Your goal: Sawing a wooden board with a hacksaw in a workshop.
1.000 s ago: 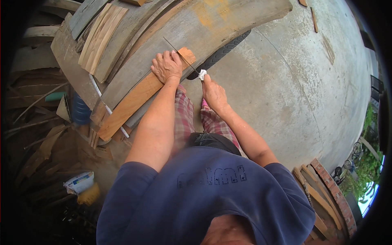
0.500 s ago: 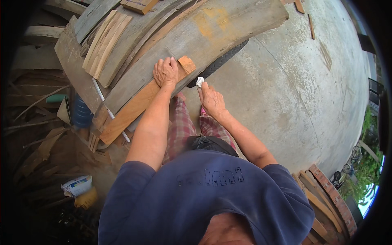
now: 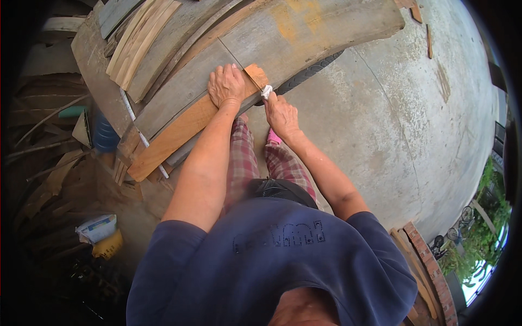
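My left hand [image 3: 226, 86] bears down on a reddish-brown wooden board [image 3: 176, 136], its fingers curled over the far edge. The board lies slantwise on a wide grey plank [image 3: 198, 68]. My right hand [image 3: 282, 115] is closed around the white-wrapped handle of a handsaw [image 3: 266, 91], just off the near edge of the board. From the handle, the thin blade, seen edge-on, runs away to the upper left, across the board close to its right end [image 3: 255, 74]. Part of the blade is hidden beside my left fingers.
Pale curved wood strips [image 3: 142, 43] lie stacked left of the plank. A white rod [image 3: 136, 127] crosses beneath the board. Scrap wood, a blue bottle [image 3: 105, 135] and a white-and-yellow bag [image 3: 100, 233] are at left. Concrete floor [image 3: 370, 125] spreads right, with a tire under the plank.
My right hand has pushed the saw away from me, so its blade reaches farther over the plank and the handle nears the board. My left hand stays on the board. The view has shifted slightly.
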The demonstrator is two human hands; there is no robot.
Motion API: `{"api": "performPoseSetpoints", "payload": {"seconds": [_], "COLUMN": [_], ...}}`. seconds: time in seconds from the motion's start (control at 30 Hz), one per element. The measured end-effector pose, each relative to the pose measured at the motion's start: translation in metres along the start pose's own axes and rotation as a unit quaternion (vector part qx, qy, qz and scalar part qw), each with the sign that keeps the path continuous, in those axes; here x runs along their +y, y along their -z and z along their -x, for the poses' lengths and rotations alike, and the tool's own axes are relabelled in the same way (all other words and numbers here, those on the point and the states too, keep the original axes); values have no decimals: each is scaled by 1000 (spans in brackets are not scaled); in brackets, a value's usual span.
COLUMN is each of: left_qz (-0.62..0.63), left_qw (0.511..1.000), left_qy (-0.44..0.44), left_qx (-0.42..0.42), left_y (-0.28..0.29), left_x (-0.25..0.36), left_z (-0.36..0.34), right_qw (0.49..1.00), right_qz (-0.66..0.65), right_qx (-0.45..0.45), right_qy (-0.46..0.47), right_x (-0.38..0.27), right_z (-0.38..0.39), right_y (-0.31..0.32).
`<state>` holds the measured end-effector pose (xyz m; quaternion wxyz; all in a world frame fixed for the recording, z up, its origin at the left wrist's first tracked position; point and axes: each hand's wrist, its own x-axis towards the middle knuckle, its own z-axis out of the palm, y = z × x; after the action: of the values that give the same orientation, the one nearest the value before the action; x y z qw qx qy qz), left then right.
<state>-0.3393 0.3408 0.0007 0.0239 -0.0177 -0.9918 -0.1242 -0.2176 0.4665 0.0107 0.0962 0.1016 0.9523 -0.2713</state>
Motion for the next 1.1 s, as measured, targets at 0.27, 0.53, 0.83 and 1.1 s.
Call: {"api": "performPoseSetpoints", "payload": {"seconds": [0.27,0.53,0.83,1.1], "left_qz": [1,5,5,-10], "left_qw": [1000,1000,1000,1000], "left_qy": [21,23,12,20], "left_qx": [-6,-12,-9,-7], "left_y": [4,-3,-3,-1], "left_x": [-7,-6,6,-7], "left_z": [1,0,-1,2], "right_qw": [999,1000,999,999], "right_qz": [-21,-23,-22,-41], "right_qx": [-34,-12,21,-11], "right_qy": [16,10,11,-5], "right_x": [17,0,-5,13], "right_z": [25,3,-22,28], "right_y": [4,4,-6,0]}}
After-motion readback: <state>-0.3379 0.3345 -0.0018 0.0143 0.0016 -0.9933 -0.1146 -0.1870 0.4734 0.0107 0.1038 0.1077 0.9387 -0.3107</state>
